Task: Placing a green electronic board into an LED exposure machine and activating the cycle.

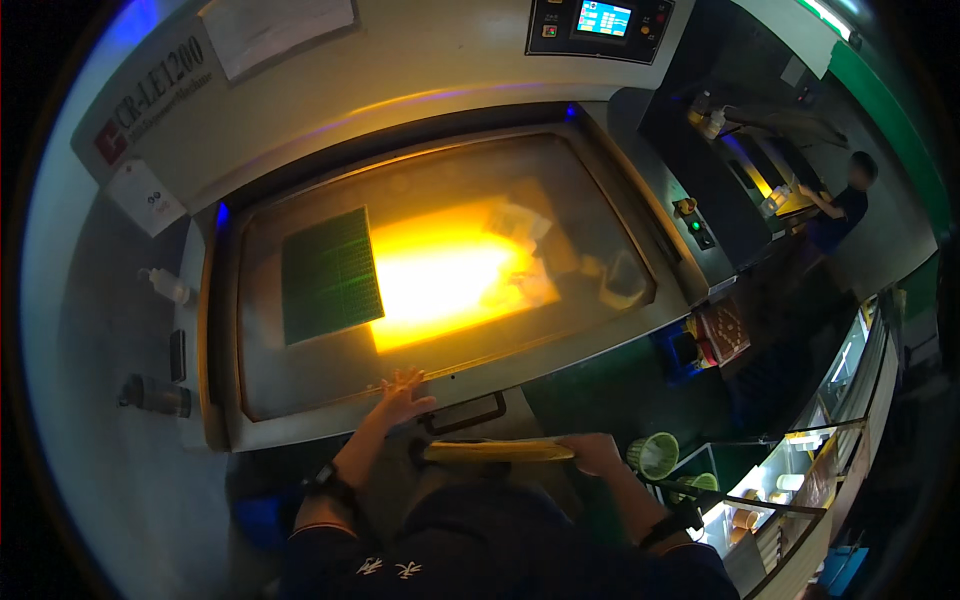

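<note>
My left hand [402, 397] reaches over the front edge of a large framed machine bed [300, 375], its fingers spread and nothing in them. On the left part of the bed lies a dark green rectangular panel [330, 275] with a fine grid pattern, perhaps a circuit board. Bright yellow light [450, 280] glows through the bed to the right of this panel. Low in front of my body, my right hand [595, 453] grips the right end of a flat yellow board [500, 453], seen nearly edge-on. The fingers under that board are mostly hidden.
A handle [470, 412] juts from the machine's front. Bottles [165, 286] and a dark cylinder [155, 395] stand at the left. A control screen [603, 18] sits above. Green baskets [655, 455] and a lit glass-topped table [780, 485] are at right; another person [845, 205] works beyond.
</note>
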The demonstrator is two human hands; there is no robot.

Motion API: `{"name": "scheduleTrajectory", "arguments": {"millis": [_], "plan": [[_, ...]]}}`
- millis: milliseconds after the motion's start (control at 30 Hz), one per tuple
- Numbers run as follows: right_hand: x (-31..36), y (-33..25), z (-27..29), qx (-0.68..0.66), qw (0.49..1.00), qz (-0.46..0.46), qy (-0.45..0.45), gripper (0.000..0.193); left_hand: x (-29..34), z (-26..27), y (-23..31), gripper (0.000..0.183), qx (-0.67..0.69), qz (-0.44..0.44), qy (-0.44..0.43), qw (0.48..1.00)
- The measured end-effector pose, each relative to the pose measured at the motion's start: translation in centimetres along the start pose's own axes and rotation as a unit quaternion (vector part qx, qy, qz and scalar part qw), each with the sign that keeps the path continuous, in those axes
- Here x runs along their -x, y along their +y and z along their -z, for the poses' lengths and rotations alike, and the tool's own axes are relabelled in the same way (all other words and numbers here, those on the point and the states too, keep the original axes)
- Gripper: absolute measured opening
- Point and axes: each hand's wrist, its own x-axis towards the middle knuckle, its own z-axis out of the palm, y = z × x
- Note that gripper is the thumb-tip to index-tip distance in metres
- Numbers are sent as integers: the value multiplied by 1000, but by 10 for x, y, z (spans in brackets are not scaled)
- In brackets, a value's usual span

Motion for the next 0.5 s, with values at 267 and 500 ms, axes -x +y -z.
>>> {"name": "scheduleTrajectory", "arguments": {"millis": [267,500], "plan": [[-130,-113,68,0,938,255,234,37,107,115,15,82,-79,-34,-139,987],[-274,-206,8,73,947,261,174,43,76,99,-139,81,-190,84,-31,978]]}}
